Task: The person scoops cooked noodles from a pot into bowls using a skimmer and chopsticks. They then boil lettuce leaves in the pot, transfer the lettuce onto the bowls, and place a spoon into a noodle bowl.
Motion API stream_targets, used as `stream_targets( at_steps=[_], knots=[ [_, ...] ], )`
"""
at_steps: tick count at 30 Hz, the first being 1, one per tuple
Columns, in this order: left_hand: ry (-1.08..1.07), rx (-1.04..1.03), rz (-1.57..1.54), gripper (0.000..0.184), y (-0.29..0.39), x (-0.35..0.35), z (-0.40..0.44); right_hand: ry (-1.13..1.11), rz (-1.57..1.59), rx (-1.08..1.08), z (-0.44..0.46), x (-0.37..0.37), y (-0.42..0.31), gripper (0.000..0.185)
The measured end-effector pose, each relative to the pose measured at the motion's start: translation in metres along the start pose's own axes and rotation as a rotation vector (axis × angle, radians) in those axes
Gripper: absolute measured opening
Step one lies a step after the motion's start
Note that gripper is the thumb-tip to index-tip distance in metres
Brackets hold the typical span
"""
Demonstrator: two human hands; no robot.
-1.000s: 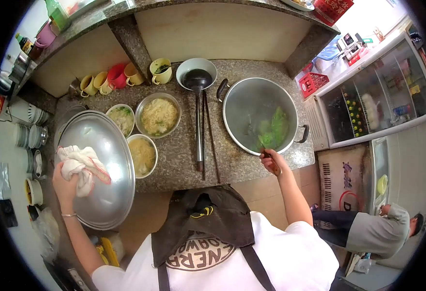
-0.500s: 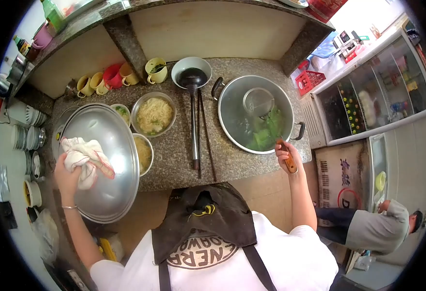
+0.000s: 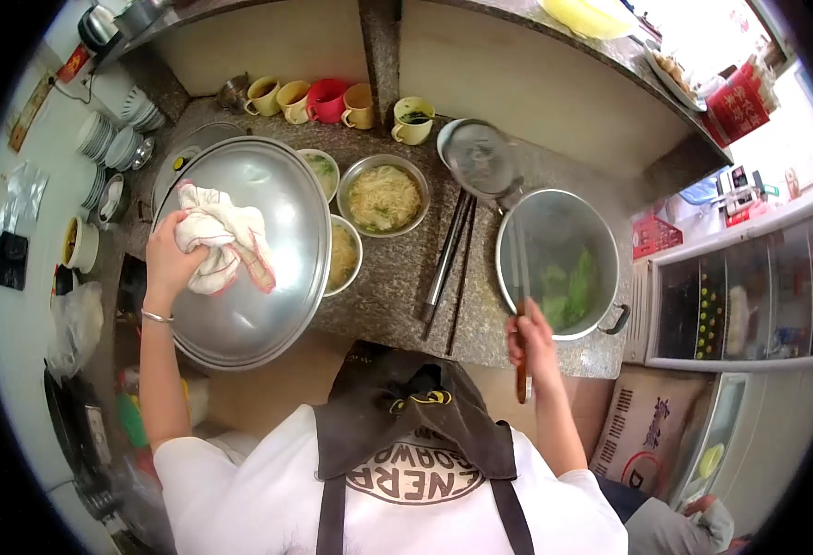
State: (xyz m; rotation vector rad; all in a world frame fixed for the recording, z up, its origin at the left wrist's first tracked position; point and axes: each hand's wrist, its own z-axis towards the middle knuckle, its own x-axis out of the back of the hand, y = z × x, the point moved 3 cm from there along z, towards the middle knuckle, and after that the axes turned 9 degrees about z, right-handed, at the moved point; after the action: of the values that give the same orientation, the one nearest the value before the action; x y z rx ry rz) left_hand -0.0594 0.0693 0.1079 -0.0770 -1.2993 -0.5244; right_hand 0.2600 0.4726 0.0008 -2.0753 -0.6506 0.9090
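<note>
My left hand (image 3: 171, 259) grips a white cloth (image 3: 226, 236) with red edging on top of a large domed metal lid (image 3: 277, 319), held tilted over the counter's left side. What lies under the cloth is hidden. My right hand (image 3: 534, 338) is closed around the wooden handle of a skimmer (image 3: 479, 159). Its round mesh head hangs over a white bowl (image 3: 444, 139), partly covering it. The skimmer's shaft crosses the left rim of a big metal pot (image 3: 554, 217). Inside the pot, green leaves (image 3: 568, 291) lie in liquid.
A metal bowl (image 3: 383, 199) of noodles, a white bowl (image 3: 344, 254) and a smaller bowl (image 3: 321, 171) stand beside the lid. A ladle (image 3: 443, 268) and chopsticks (image 3: 462, 277) lie left of the pot. Several mugs (image 3: 325, 100) line the back. Another person (image 3: 679, 527) is at lower right.
The skimmer has come up out of the pot and swung left over the white bowl. My left hand still holds the cloth and lid. The camera view has shifted.
</note>
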Motion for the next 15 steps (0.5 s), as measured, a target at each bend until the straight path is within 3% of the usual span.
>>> stream_targets(
  at_steps=[2,4,6,7,8,10,15],
  knots=[
    [0.002,-0.012,-0.003,0.045,-0.004,0.002,-0.004,-0.131,-0.136,-0.038,0.015,-0.019,0.021,0.055],
    [0.002,0.004,-0.005,0.046,-0.011,0.004,-0.009,-0.193,-0.344,0.034,0.029,-0.033,0.039,0.054],
    [0.004,0.022,-0.006,0.047,-0.018,0.007,-0.012,-0.254,-0.882,0.532,0.038,-0.053,0.040,0.055],
    [-0.003,0.028,0.011,0.047,-0.021,0.007,-0.014,-0.220,-0.946,0.290,0.037,-0.061,0.037,0.056],
    [-0.010,0.035,0.028,0.048,-0.024,0.008,-0.016,-0.237,-0.954,0.289,0.041,-0.063,0.039,0.056],
    [-0.003,0.062,0.037,0.048,-0.032,0.008,-0.020,-0.237,-1.164,0.519,0.045,-0.067,0.038,0.057],
    [-0.008,0.104,0.030,0.048,-0.044,0.009,-0.027,-0.218,-1.337,0.586,0.046,-0.076,0.011,0.056]
  ],
)
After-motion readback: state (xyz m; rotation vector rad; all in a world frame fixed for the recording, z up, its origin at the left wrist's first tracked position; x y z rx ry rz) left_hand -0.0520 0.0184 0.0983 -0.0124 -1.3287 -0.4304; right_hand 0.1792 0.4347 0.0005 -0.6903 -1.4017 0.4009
